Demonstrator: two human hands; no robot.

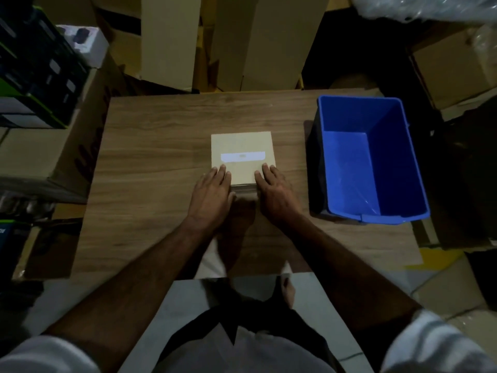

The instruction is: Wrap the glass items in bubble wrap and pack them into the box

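Note:
A small closed cardboard box (pixel 242 149) with a white label strip on its lid sits in the middle of the wooden table (pixel 150 162). My left hand (pixel 211 193) lies on the box's near left corner with straight fingers on the lid. My right hand (pixel 274 191) lies the same way on the near right corner. No glass item shows in view. A bundle of clear bubble wrap (pixel 425 8) lies at the top right, off the table.
An empty blue plastic bin (pixel 398 157) stands on the table's right side. Stacked cardboard cartons (pixel 61 146) crowd the left, with tall cartons (pixel 166 39) behind the table and more boxes at the right. Tiled floor lies below the near edge.

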